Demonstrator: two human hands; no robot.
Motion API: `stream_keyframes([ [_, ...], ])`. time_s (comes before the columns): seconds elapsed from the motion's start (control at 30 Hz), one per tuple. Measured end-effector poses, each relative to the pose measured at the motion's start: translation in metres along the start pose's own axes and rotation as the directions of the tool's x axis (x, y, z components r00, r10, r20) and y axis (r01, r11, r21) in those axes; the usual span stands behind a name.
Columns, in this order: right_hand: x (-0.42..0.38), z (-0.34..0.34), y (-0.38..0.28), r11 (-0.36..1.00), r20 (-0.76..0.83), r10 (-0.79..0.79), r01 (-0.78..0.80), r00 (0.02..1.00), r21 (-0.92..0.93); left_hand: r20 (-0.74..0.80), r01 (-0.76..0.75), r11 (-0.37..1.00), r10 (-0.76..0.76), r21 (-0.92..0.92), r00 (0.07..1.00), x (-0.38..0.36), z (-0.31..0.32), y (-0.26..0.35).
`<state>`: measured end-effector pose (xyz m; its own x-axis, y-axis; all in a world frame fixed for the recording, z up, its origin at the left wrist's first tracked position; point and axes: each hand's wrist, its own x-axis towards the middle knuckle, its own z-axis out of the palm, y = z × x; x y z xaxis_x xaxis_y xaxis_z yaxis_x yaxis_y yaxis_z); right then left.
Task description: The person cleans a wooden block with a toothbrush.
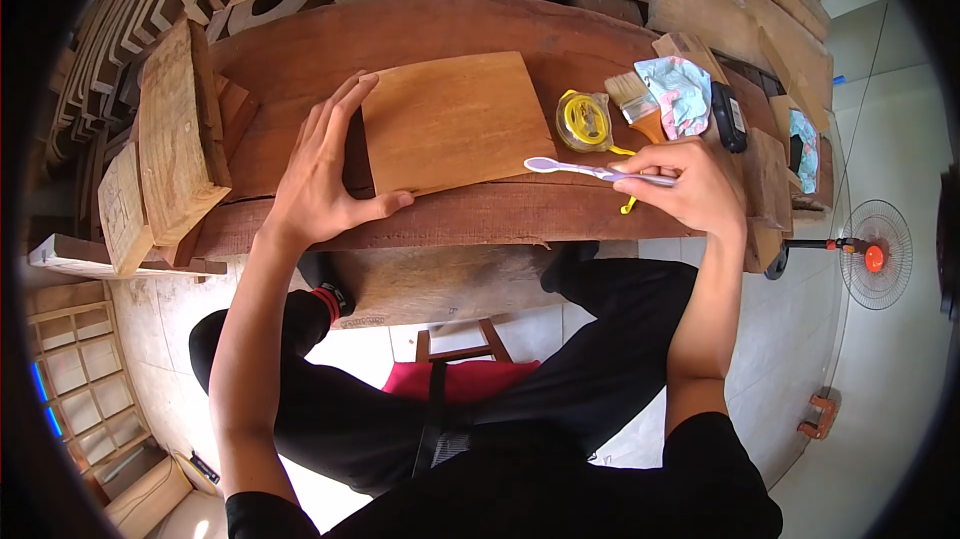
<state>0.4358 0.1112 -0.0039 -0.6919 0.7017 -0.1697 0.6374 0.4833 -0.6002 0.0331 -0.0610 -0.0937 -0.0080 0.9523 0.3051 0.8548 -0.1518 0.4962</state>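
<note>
A flat, light-brown wooden board [455, 124] lies on the dark reddish wooden bench [310, 34] in front of me. My left hand [322, 169] is at the board's left side, fingers stretched upward along the edge and thumb at its near left corner. In my right hand [690, 184] is a purple and white toothbrush [585, 170], pinched by the handle. Its head points left and sits by the board's near right corner. Just beyond the toothbrush is a yellow tape measure [583, 121], partly clear-cased; a bit of yellow tape shows below my right hand.
Right of the tape measure are a paintbrush [630, 99], a crumpled blue-pink cloth [680, 89] and a black device [730, 117]. Stacked wood blocks [175, 139] stand at the left, more wood pieces at the back. A fan [874, 257] stands at the right.
</note>
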Motion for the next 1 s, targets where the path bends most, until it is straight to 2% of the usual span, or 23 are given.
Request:
stream_keyframes([
  [0.07,0.0,0.005,-0.003,1.0,-0.042,-0.007,0.007,0.999,-0.006,-0.019,-0.006,1.0,0.006,-0.002,1.0,-0.002,0.004,-0.004],
  [0.1,0.003,0.011,0.013,0.995,-0.153,-0.052,0.065,0.987,0.082,-0.014,-0.004,1.0,0.004,-0.002,1.0,-0.003,0.004,-0.004],
  [0.2,0.0,0.006,-0.002,0.998,-0.021,-0.055,0.055,0.998,-0.007,-0.017,-0.003,1.0,0.003,-0.006,1.0,-0.002,0.004,-0.003],
  [0.23,0.002,0.012,0.004,0.985,0.02,-0.171,0.171,0.985,-0.004,-0.02,-0.006,1.0,0.006,-0.007,1.0,-0.001,0.004,-0.003],
  [0.33,0.006,0.013,0.014,0.996,-0.002,-0.094,0.094,0.996,0.015,-0.02,-0.015,1.0,0.015,-0.007,1.0,-0.001,0.004,-0.003],
  [0.47,-0.003,-0.002,0.014,0.977,0.01,-0.193,0.191,0.981,0.097,-0.022,-0.006,1.0,0.006,-0.016,1.0,-0.002,0.003,-0.002],
  [0.6,0.003,0.001,0.022,0.995,-0.035,0.02,-0.016,0.999,0.101,-0.017,-0.017,1.0,0.017,0.001,1.0,-0.002,0.004,-0.004],
  [0.63,0.002,0.003,0.017,0.989,-0.06,-0.015,0.024,0.998,0.147,-0.015,-0.015,1.0,0.015,0.005,1.0,-0.002,0.004,-0.004],
  [0.77,0.007,0.011,0.01,0.987,0.046,0.027,-0.033,0.999,0.156,-0.02,-0.018,1.0,0.018,0.002,1.0,-0.001,0.005,-0.005],
  [0.87,0.008,0.006,0.007,0.997,-0.107,-0.014,0.022,0.994,0.081,0.01,-0.005,1.0,0.005,-0.013,1.0,0.0,0.0,0.0],
  [0.9,0.008,0.004,0.002,0.999,-0.048,0.054,-0.054,0.997,-0.005,0.0,-0.01,1.0,0.01,-0.01,1.0,0.0,0.002,-0.001],
  [1.0,0.006,0.014,-0.002,0.997,0.059,-0.073,0.072,0.996,0.018,-0.019,-0.018,1.0,0.018,0.003,1.0,-0.001,0.004,-0.005],
])
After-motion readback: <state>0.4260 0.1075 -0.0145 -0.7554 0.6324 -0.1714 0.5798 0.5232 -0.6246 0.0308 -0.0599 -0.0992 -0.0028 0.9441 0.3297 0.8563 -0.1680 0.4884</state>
